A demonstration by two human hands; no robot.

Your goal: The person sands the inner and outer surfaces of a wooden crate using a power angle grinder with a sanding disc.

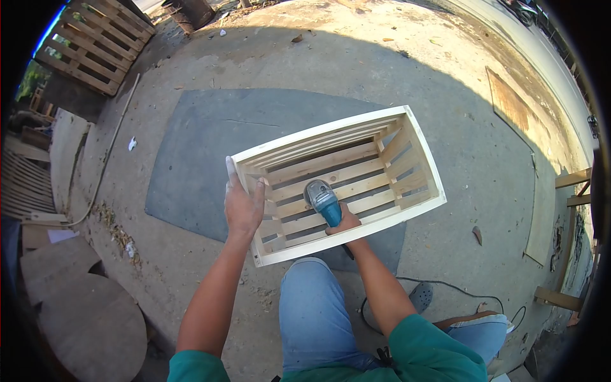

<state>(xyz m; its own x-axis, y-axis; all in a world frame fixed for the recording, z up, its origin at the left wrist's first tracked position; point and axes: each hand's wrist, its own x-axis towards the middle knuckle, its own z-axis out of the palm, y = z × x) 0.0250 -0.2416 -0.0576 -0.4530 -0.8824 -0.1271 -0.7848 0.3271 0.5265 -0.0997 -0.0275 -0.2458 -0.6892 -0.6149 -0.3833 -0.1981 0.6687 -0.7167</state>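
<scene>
A pale slatted wooden crate [417,149] stands open side up on a grey mat [203,146] on the concrete. My left hand [243,204] rests on the crate's near left corner, gripping its rim. My right hand [345,221] is wrapped around a teal angle grinder [323,200], which reaches inside the crate with its head against the inner slats of the bottom. The grinder's black cord [445,286] trails back past my right leg.
A wooden pallet [95,41] leans at the far left. Round and flat wood boards [83,312] lie at the near left. Planks [569,181] and a board [509,102] lie on the right. My knee [312,299] is close to the crate's near side.
</scene>
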